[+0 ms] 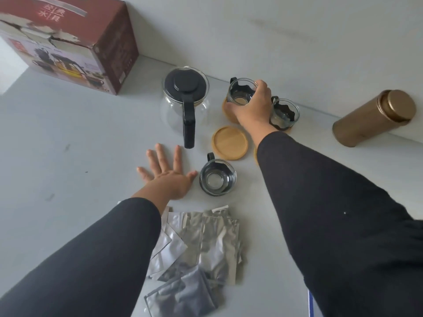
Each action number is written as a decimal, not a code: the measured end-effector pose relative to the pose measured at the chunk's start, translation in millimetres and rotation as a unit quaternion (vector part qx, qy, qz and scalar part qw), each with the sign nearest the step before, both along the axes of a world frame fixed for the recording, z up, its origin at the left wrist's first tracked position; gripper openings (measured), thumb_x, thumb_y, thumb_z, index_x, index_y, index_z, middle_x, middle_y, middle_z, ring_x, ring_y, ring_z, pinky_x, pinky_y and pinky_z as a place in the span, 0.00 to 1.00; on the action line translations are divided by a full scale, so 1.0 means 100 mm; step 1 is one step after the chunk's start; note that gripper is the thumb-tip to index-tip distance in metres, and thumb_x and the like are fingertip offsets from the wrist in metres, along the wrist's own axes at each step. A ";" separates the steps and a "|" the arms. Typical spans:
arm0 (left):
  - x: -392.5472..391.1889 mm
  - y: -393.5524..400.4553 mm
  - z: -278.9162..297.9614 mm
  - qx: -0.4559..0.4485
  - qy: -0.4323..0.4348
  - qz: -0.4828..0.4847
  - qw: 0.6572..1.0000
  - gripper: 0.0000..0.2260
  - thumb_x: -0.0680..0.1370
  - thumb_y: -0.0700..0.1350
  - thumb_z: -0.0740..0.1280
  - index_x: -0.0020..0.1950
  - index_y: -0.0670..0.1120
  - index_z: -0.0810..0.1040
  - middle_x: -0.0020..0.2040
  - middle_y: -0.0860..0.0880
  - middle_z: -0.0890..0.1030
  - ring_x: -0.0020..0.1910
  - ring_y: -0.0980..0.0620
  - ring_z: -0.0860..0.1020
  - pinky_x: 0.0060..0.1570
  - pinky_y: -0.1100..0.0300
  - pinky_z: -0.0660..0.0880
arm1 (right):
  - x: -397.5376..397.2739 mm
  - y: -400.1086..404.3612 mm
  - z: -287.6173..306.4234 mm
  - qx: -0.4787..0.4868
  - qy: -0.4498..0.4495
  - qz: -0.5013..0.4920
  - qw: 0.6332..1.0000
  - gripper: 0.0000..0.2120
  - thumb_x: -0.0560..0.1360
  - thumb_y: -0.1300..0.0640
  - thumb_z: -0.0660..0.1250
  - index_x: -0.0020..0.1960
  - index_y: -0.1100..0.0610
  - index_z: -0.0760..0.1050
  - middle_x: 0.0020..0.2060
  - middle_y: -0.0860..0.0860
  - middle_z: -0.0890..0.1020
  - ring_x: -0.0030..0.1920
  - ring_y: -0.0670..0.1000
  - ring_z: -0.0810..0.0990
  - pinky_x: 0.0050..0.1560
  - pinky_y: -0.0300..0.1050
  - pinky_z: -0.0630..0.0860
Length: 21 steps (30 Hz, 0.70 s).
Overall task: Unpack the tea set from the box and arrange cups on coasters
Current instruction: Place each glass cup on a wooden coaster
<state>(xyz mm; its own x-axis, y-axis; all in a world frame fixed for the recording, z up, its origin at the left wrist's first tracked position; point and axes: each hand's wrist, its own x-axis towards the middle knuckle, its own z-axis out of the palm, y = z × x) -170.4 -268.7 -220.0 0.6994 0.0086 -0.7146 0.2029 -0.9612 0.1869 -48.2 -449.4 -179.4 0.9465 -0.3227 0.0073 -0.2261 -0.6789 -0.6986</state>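
My right hand (250, 106) grips a glass cup (240, 92) with a black handle, which stands on a bamboo coaster (225, 108) near the wall. A second glass cup (283, 114) stands just right of that hand on another coaster, mostly hidden. One bare bamboo coaster (230, 143) lies in front, and the edge of a further coaster (255, 154) peeks out beside my right sleeve. A third glass cup (217, 177) stands on the bare table. My left hand (166, 172) rests flat with fingers spread, just left of that cup. The red tea set box (68, 42) stands at the far left.
A glass teapot (184, 104) with a black lid and handle stands left of the coasters. A gold canister (375, 117) lies on its side against the wall at right. Several silver foil packets (199, 250) are piled on the white table (68, 156) near me.
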 end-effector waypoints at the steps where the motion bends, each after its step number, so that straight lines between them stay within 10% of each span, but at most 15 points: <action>1: 0.00 0.00 -0.01 0.000 0.001 0.001 1.000 0.33 0.78 0.66 0.44 0.73 0.57 0.27 0.71 0.43 0.22 0.71 0.39 0.25 0.69 0.35 0.35 | 0.04 0.00 -0.02 0.007 0.006 -0.002 1.000 0.43 0.64 0.53 0.77 0.72 0.58 0.58 0.66 0.55 0.66 0.65 0.52 0.68 0.59 0.35 0.63; 21: 0.00 0.01 0.00 -0.002 0.002 0.006 1.000 0.33 0.78 0.66 0.44 0.73 0.57 0.27 0.71 0.44 0.22 0.70 0.40 0.24 0.68 0.34 0.34 | -0.05 -0.08 -0.06 -0.044 -0.042 0.032 0.998 0.44 0.70 0.49 0.73 0.75 0.61 0.52 0.71 0.58 0.61 0.73 0.56 0.60 0.71 0.45 0.59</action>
<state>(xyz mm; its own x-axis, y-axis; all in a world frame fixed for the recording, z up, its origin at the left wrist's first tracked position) -170.6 -267.3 -219.6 0.6967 0.0142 -0.7172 0.2152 -0.9579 0.1901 -53.0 -457.2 -185.1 0.9601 -0.2561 0.1123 -0.1239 -0.7496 -0.6502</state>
